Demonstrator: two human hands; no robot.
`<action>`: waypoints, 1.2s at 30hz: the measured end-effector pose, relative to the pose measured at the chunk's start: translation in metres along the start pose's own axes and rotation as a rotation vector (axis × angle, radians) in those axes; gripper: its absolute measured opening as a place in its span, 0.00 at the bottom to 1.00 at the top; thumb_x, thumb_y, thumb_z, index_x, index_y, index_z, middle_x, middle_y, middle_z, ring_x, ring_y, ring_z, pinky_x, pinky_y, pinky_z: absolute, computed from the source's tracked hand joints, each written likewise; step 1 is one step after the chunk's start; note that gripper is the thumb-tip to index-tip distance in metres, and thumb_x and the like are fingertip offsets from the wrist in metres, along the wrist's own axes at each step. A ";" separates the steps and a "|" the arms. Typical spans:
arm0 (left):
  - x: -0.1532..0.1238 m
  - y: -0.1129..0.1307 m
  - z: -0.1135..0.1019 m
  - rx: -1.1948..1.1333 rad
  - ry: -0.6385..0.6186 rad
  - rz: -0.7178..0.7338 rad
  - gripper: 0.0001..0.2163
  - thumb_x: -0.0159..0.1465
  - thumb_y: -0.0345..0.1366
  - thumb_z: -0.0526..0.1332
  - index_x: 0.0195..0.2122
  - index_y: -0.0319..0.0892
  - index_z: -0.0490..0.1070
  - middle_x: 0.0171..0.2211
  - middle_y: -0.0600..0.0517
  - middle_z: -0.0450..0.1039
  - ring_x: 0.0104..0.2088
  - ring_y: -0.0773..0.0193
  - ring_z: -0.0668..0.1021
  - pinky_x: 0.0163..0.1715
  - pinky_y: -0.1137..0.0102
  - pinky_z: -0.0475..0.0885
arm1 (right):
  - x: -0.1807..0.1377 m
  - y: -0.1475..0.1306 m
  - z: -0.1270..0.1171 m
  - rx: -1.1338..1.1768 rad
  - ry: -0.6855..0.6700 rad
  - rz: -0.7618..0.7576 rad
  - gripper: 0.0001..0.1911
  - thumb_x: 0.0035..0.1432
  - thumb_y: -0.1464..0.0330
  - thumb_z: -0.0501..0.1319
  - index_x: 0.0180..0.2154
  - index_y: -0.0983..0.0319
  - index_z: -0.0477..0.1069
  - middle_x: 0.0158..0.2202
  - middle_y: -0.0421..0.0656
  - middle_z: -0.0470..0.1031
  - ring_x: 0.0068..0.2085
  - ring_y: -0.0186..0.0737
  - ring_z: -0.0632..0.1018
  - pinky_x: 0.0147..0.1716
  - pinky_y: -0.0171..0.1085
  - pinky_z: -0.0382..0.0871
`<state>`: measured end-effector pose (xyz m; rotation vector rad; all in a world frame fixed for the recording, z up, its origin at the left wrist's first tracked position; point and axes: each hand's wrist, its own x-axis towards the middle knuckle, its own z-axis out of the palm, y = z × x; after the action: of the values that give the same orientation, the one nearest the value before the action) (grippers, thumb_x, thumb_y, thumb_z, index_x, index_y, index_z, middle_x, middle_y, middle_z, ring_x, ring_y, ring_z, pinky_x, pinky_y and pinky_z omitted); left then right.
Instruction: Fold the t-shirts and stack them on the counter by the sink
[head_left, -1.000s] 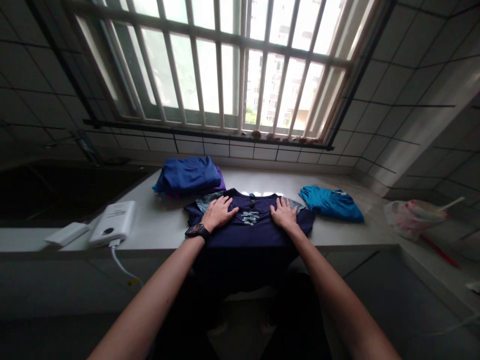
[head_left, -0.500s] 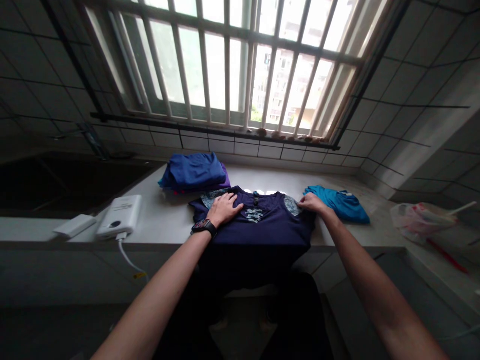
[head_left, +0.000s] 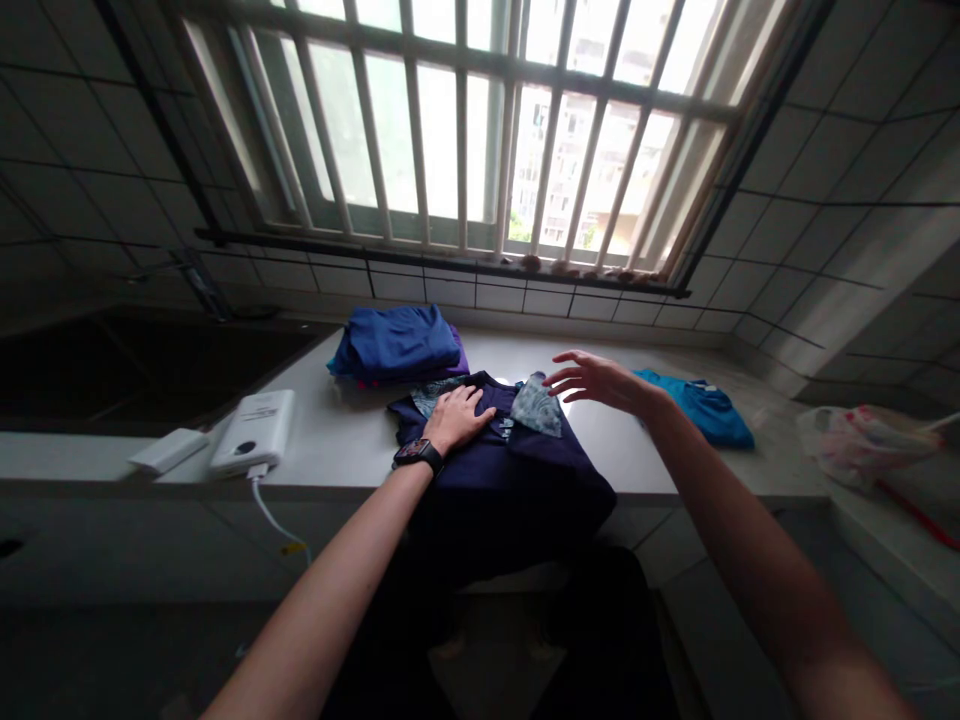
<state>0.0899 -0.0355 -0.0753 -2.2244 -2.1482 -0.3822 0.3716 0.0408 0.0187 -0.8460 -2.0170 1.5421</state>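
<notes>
A dark navy top (head_left: 487, 465) with patterned grey-blue shoulder panels lies on the white counter, its lower part hanging over the front edge. Its right shoulder is folded inward over the neckline. My left hand (head_left: 457, 418), with a black watch at the wrist, rests flat on the left side of the top, fingers spread. Just right of the folded shoulder, my right hand (head_left: 596, 382) hovers with fingers apart, holding nothing. Behind my right wrist, a bright blue folded garment (head_left: 705, 412) is partly hidden.
A pile of folded clothes (head_left: 397, 342) sits at the back, left of the top. Farther left are a white power bank (head_left: 253, 432) with a cable, a small white box (head_left: 169, 451) and a dark sink (head_left: 135, 370). A plastic bag (head_left: 862, 440) lies at the right.
The top's right shoulder has been folded inward toward the neckline. My right hand has let go of it and opened. My left hand stays on the top.
</notes>
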 end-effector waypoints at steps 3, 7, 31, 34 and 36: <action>0.000 0.000 0.001 0.007 -0.007 -0.004 0.29 0.72 0.53 0.46 0.67 0.41 0.65 0.69 0.43 0.62 0.70 0.52 0.62 0.68 0.58 0.58 | 0.008 0.015 0.030 -0.253 0.135 0.075 0.20 0.68 0.56 0.58 0.54 0.62 0.71 0.52 0.53 0.79 0.50 0.46 0.80 0.51 0.46 0.74; 0.001 -0.001 0.002 0.009 -0.008 0.003 0.30 0.72 0.52 0.47 0.67 0.39 0.64 0.69 0.43 0.61 0.70 0.50 0.62 0.68 0.57 0.58 | 0.009 0.045 0.075 -0.737 0.182 0.020 0.24 0.65 0.60 0.63 0.59 0.62 0.71 0.63 0.53 0.71 0.63 0.49 0.72 0.62 0.45 0.64; 0.003 -0.004 0.008 0.016 0.000 0.000 0.29 0.72 0.53 0.47 0.67 0.42 0.64 0.69 0.45 0.62 0.69 0.52 0.63 0.68 0.58 0.57 | -0.006 0.050 0.105 -0.951 0.338 -0.047 0.17 0.70 0.68 0.54 0.52 0.57 0.79 0.56 0.46 0.78 0.53 0.45 0.79 0.56 0.39 0.69; 0.004 -0.004 0.008 0.016 -0.010 -0.001 0.29 0.72 0.53 0.46 0.67 0.41 0.64 0.69 0.44 0.61 0.70 0.52 0.62 0.68 0.58 0.57 | -0.001 0.046 0.081 -0.914 0.495 0.051 0.19 0.69 0.70 0.52 0.51 0.60 0.79 0.52 0.50 0.80 0.50 0.46 0.80 0.51 0.37 0.69; 0.003 -0.003 0.007 0.017 -0.010 -0.004 0.29 0.72 0.53 0.46 0.67 0.42 0.64 0.70 0.45 0.61 0.70 0.52 0.62 0.68 0.58 0.57 | 0.001 0.049 0.063 -0.905 0.561 0.114 0.19 0.68 0.71 0.51 0.49 0.63 0.79 0.49 0.52 0.81 0.48 0.47 0.80 0.48 0.36 0.69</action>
<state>0.0877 -0.0307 -0.0817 -2.2181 -2.1528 -0.3528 0.3377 0.0074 -0.0448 -1.5225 -2.1828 0.2648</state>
